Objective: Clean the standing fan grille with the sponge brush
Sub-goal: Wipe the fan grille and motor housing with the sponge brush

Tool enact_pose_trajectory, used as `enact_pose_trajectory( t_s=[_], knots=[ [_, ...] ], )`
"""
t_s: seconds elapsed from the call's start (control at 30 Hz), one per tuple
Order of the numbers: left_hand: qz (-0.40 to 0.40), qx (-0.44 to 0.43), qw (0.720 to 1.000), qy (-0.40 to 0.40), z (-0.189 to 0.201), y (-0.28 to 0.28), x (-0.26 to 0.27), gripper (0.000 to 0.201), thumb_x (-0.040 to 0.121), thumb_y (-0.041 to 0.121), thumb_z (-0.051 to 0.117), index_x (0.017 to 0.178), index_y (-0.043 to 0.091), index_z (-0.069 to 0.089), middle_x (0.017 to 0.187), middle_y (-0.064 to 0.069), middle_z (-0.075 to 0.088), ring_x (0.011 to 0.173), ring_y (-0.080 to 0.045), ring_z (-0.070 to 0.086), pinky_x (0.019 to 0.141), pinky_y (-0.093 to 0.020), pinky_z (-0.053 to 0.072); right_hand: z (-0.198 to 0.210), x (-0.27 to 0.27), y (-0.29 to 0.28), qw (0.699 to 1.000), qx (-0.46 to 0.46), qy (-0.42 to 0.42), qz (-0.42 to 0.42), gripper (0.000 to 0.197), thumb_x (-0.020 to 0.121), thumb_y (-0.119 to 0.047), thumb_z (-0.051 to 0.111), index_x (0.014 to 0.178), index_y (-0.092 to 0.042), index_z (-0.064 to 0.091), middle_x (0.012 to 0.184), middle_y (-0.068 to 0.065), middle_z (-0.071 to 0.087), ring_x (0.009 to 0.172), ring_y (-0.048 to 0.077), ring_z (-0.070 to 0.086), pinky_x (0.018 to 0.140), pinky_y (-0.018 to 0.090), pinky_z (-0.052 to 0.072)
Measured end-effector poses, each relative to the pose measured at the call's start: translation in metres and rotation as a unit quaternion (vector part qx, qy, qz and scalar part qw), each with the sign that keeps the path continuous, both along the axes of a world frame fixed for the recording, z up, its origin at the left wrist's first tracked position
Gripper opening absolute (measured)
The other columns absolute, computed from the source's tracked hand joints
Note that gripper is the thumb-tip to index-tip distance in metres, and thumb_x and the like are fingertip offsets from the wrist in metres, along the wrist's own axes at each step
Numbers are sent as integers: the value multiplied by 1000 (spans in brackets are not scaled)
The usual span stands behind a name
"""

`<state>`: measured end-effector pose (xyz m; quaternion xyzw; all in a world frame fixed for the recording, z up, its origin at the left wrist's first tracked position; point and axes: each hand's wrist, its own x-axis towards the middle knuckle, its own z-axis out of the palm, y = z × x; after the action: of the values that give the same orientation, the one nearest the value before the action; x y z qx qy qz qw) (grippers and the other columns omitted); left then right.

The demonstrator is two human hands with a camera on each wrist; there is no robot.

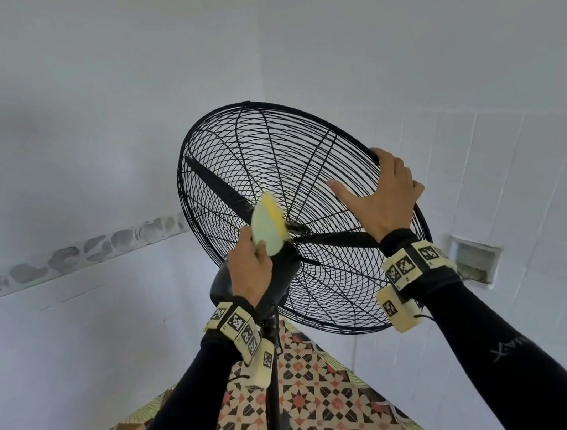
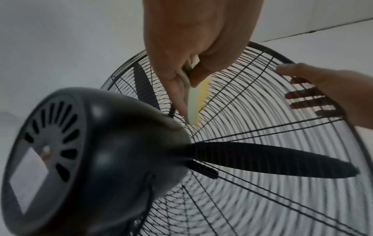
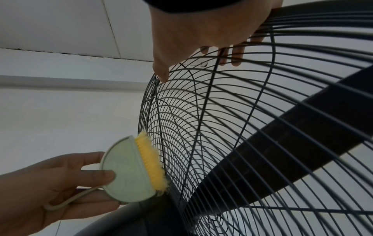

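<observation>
Fan: we have the standing fan (image 1: 307, 218) in front of us with its head tipped, so the back of the grille (image 1: 263, 150) and the motor housing (image 2: 96, 159) face us; the blades (image 2: 272, 159) sit behind the wires.

Left hand: our left hand (image 1: 250, 271) pinches the brush (image 1: 271, 230) by its pale green half-round body, thumb on the flat side and fingers behind, as the right wrist view shows.

Brush: its yellow bristles (image 3: 150, 162) point away from the palm and touch the back wires just beside the motor housing, near the middle of the grille. We judge that it is held edge-on so the bristles can reach in between the wires. A pale loop cord (image 3: 66, 202) hangs from the body under the fingers.

Right hand: our right hand (image 1: 380, 195) grips the rim on the right side of the grille, fingers curled over the edge to the far face and the thumb spread flat on the near wires.

Why this hold: we judge that the right hand steadies the fan head so it neither swings nor tips under the brush's push.

Brush to hand: the brush sits at the left hand's fingertips, left of the right hand and well apart from it.

Surroundings: pale walls behind, patterned tile floor (image 1: 308, 417) below.
</observation>
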<state>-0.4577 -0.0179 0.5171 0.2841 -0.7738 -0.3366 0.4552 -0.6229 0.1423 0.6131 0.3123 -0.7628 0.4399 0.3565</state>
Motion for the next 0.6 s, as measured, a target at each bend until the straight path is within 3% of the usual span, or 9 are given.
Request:
enact_pose_trajectory(
  t_s=[0.1,0.17,0.23,0.27,0.33,0.4,0.53,0.6],
  knots=[
    [70,33,997,15,11,-5,0,22,106,11,51,127,2,51,115,-22,67,101,-39,66,70,-32,49,1,2,-3,1000,2,5,4,88,74,-88,57,137,-27,48,129,0,57,116,24,52,99,47,33],
    [38,28,999,0,15,-5,-2,25,105,11,52,130,4,51,118,-21,66,105,-38,66,77,-37,55,1,1,-3,1000,2,4,1,88,73,-89,55,137,-27,48,130,-1,57,117,23,52,99,48,33],
    [-13,21,1000,-5,11,-7,-2,26,104,12,53,130,8,51,117,-17,67,105,-36,67,82,-50,61,1,0,-2,1000,-3,-4,1,88,73,-89,55,137,-28,48,131,-1,57,118,23,52,100,48,32],
    [-13,19,1000,-5,9,-8,-1,25,105,12,53,129,8,52,116,-17,67,102,-34,67,82,-49,61,0,0,0,1000,-4,-6,2,88,74,-88,56,137,-27,47,131,-1,57,118,23,51,100,47,32],
    [47,20,999,-8,14,-9,-2,25,105,12,52,128,4,51,114,-19,67,98,-32,64,80,-38,53,-1,1,1,1000,-5,-2,5,87,74,-86,58,137,-27,47,131,-1,57,118,23,51,100,47,31],
    [96,33,995,0,18,-8,-5,25,106,11,51,129,2,50,115,-23,66,101,-38,63,77,-37,48,0,2,0,1000,-4,3,9,86,75,-85,59,137,-28,47,130,-2,56,118,22,51,101,46,31],
    [0,6,999,-33,18,-1,-3,26,104,10,53,130,5,53,115,-20,69,106,-39,68,88,-44,59,0,1,-2,1000,-3,-4,-1,88,74,-87,56,137,-27,48,130,-1,57,117,23,52,100,47,32],
    [16,-10,999,-41,21,-7,1,30,105,8,53,134,3,54,119,-21,69,109,-39,67,88,-33,52,0,-1,-1,1000,0,-2,-11,89,74,-89,54,137,-26,48,129,0,58,116,24,53,99,48,33]
  ],
)
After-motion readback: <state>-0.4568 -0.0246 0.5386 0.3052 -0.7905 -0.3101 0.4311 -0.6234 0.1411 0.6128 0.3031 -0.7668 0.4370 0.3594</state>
